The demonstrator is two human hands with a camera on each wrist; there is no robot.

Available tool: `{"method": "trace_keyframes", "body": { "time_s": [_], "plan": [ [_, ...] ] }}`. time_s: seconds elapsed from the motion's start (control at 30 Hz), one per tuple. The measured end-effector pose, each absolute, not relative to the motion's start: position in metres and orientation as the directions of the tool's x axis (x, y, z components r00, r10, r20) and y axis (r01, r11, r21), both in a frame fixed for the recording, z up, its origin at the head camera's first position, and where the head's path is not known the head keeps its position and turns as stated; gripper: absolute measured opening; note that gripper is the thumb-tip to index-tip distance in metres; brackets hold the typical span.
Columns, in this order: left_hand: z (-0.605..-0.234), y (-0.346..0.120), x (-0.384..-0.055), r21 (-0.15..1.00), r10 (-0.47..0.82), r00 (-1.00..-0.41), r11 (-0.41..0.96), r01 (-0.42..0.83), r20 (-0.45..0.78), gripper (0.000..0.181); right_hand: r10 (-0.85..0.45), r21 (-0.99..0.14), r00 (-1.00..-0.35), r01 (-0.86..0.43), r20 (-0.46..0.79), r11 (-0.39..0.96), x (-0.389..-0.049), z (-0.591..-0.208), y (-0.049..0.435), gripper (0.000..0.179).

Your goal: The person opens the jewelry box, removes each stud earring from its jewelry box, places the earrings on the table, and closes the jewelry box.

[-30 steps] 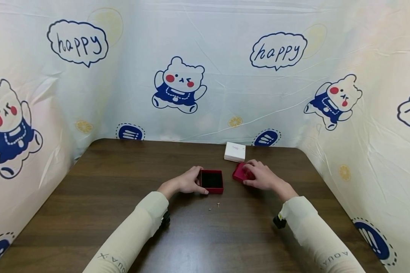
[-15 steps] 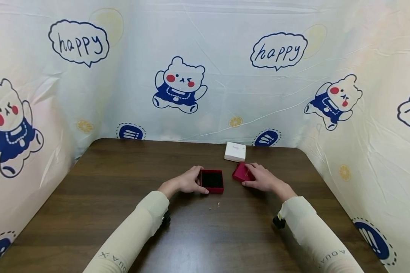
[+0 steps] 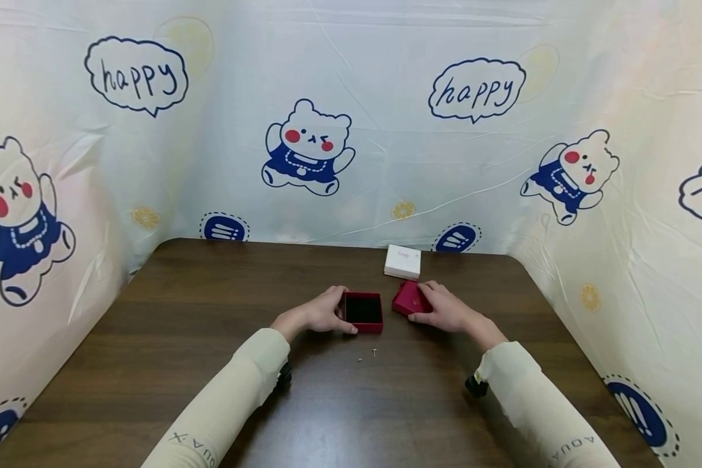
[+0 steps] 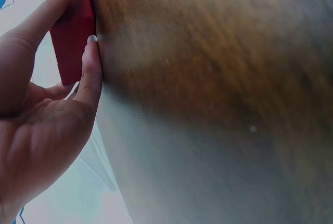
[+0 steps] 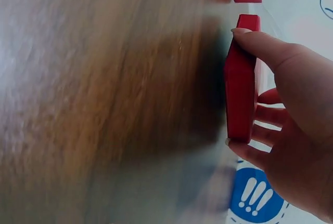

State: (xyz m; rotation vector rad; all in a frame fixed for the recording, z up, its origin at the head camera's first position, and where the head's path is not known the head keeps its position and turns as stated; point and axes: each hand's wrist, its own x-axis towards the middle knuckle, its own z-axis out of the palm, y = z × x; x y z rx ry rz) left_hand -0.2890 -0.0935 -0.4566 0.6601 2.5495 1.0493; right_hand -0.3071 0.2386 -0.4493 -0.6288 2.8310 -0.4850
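My left hand holds the left side of an open red box with a black lining, flat on the table. In the left wrist view, the thumb lies against the wall of the red box. To its right, my right hand grips a red box lid by its edges. The right wrist view has thumb and fingers at opposite sides of this lid, near the table surface. In front of the box lie two tiny pieces: a thin metallic one and a smaller one, too small to identify.
A white square box with faint print stands behind the lid, near the back edge of the brown wooden table. A printed curtain hangs around the table's back and sides.
The right hand has moved slightly left and nearer with the lid, which now lies closer to the box. The left hand and the box have stayed put.
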Motion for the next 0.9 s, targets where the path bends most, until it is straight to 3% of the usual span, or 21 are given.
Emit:
{"method": "trace_keyframes", "body": {
  "time_s": [0.67,0.9],
  "plan": [
    [-0.457,-0.092,-0.289,0.726,0.52,-0.849,0.617,0.304,-0.087,0.076,-0.474,-0.397,-0.877,-0.406,-0.086,0.823,-0.299,-0.439,0.219,0.091],
    [-0.457,-0.092,-0.289,0.725,0.519,-0.85,0.621,0.298,-0.095,0.076,-0.493,-0.391,-0.868,-0.432,-0.065,0.813,-0.299,-0.438,0.218,0.085]
  ]
}}
